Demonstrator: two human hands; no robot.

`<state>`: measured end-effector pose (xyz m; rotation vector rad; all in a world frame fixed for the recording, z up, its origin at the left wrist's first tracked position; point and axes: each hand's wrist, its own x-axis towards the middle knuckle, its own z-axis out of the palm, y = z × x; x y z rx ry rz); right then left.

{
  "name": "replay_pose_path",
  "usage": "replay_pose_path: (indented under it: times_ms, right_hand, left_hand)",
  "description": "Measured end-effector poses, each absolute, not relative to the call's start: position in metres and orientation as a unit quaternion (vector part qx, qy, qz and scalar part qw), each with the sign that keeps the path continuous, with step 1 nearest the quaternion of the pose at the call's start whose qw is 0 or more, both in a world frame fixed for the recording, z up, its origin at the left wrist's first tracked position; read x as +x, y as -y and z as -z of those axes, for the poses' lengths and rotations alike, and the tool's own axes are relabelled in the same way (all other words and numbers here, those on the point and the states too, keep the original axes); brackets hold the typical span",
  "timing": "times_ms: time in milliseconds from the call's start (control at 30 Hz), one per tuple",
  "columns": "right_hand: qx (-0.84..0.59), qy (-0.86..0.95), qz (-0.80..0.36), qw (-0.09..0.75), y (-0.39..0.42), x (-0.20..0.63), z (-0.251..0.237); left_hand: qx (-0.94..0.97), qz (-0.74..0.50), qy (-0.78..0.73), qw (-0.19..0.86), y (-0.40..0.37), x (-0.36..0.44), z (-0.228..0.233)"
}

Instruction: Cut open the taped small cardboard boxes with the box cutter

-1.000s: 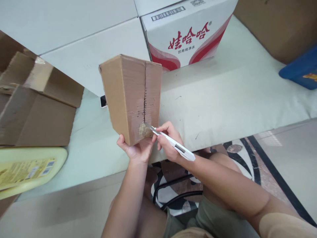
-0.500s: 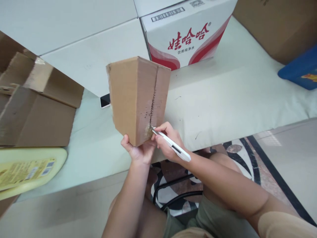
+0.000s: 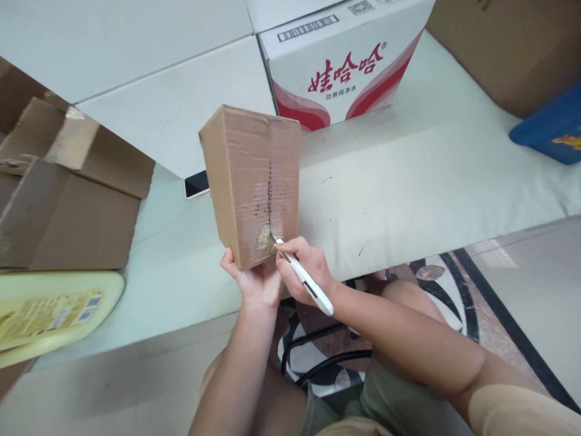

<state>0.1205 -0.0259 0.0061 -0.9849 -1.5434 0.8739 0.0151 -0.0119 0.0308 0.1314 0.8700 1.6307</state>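
1. The left hand (image 3: pixel 256 281) clenches the bottom corner of a small cardboard box (image 3: pixel 252 181), holding it upright and clear of the counter (image 3: pixel 408 181). The right hand (image 3: pixel 302 269) is closed around a white utility knife (image 3: pixel 303 278), whose blade tip touches the taped seam just above the left grip.
2. Risk, as I judge it: the blade sits very near the left thumb and fingers. A slip down the seam would likely run it into that hand, since the grip lies right below the cut.
3. The box is unsupported, so blade pressure could twist it within the left grip and send the knife off the seam, gouging the wall or whatever is inside.
4. The box is brown corrugated board, tall and narrow. Its face is scuffed, with a row of small punctures along the seam and a torn, fuzzy patch beside the blade tip.
5. The knife is slim, smooth plastic with a dark slider.
6. Beyond the grip stands a glossy white carton with red print (image 3: pixel 345 60). To its left lie opened brown cartons (image 3: pixel 68 200) and a pale yellow package (image 3: pixel 49 312). The counter looks matte, pale green.
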Motion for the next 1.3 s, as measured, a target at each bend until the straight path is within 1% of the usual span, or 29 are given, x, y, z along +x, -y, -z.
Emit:
replay_pose_path:
  times_ms: [200,367,500,733,967,1133,1300]
  right_hand:
    - [-0.399,0.673,-0.282,0.555,0.029,0.119,-0.006]
    - [-0.397,0.699,-0.258,0.536,0.034,0.114,-0.001]
    - [-0.394,0.706,-0.22,0.545,0.036,0.112,0.0]
    - [-0.365,0.73,-0.124,0.564,0.036,0.113,0.0]
    - [-0.355,0.747,-0.087,0.555,0.038,0.115,0.005]
    - [-0.363,0.762,-0.092,0.528,0.04,0.12,0.008]
    - [-0.38,0.749,-0.073,0.538,0.043,0.125,0.005]
  left_hand:
    - [0.021,-0.697,-0.375,0.61,0.014,0.024,-0.042]
    - [0.039,-0.7,-0.393,0.595,0.012,0.026,-0.046]
    - [0.057,-0.699,-0.393,0.595,0.013,0.024,-0.044]
    - [0.031,-0.705,-0.388,0.593,0.013,0.025,-0.047]
    - [0.022,-0.695,-0.391,0.603,0.012,0.023,-0.05]
    - [0.006,-0.694,-0.383,0.609,0.01,0.025,-0.051]
    - [-0.022,-0.689,-0.394,0.608,0.009,0.032,-0.056]
